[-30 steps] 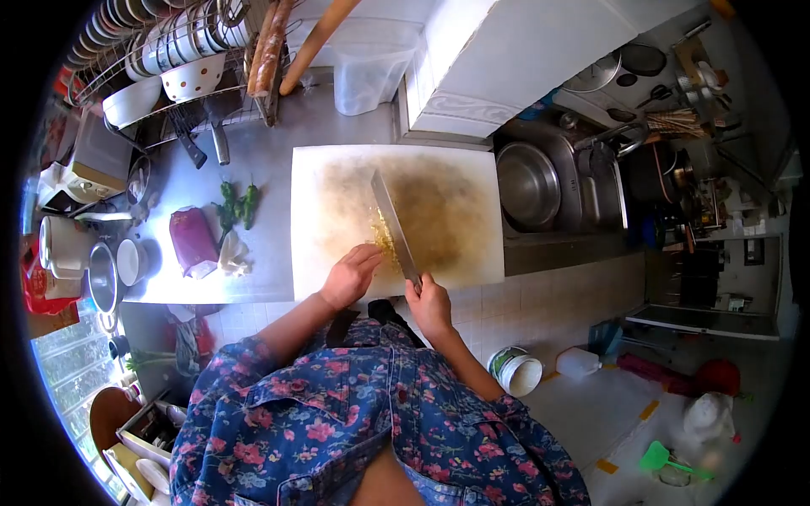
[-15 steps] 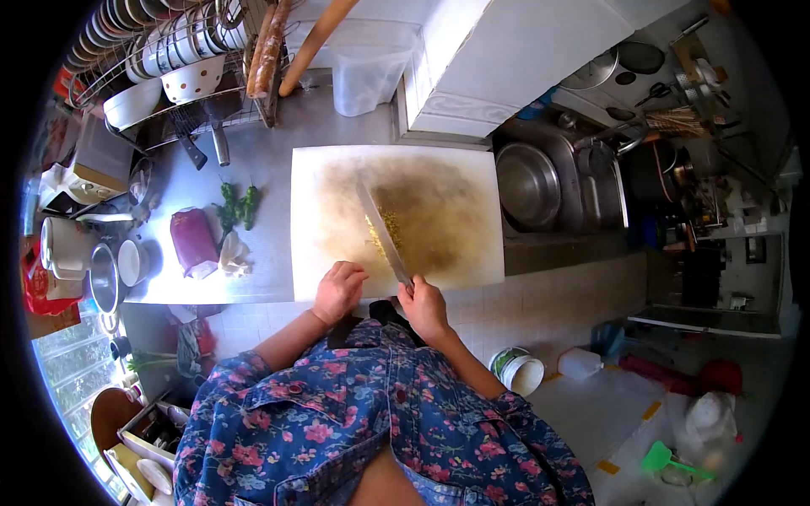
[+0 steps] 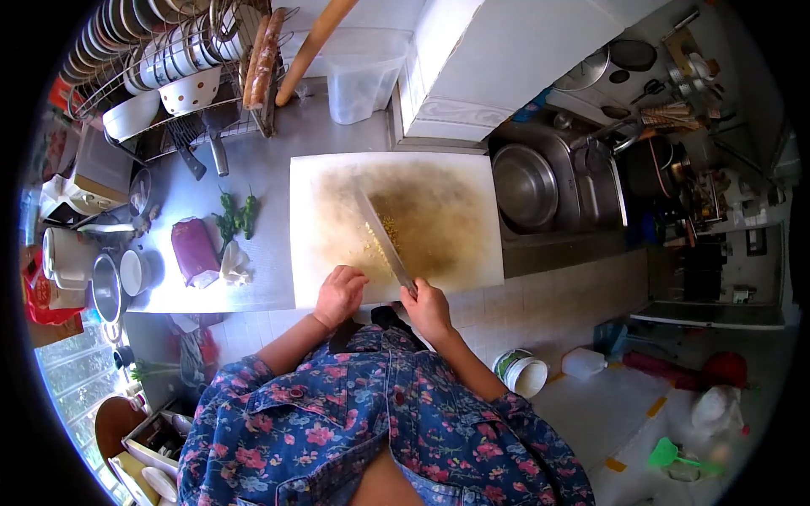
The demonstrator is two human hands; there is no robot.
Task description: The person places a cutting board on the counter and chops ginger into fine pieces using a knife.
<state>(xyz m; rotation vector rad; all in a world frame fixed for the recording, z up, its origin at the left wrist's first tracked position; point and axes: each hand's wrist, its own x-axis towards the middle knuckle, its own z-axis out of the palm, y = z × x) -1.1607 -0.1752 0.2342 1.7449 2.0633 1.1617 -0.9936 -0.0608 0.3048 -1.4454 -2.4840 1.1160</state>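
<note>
A large white cutting board [image 3: 316, 253] with brown stains lies on the steel counter. Finely chopped yellowish bits [image 3: 390, 232] are scattered near its middle, on both sides of a long knife blade [image 3: 380, 229]. My right hand [image 3: 428, 309] is wrapped round the knife's handle at the board's front edge. The blade points away and to the left. My left hand [image 3: 341, 295] rests at the front edge, left of the knife, with its fingers curled together; whether anything small is in them is hidden.
Left of the board are green peppers [image 3: 236, 216], a purple packet [image 3: 195, 252] and a white bowl [image 3: 134, 272]. A dish rack [image 3: 160, 139] stands at the back left. A metal basin [image 3: 525, 187] sits in the sink on the right.
My left hand has drawn back from the chopped bits to the board's front edge. The knife has shifted left, its tip swinging left. The view has tilted slightly.
</note>
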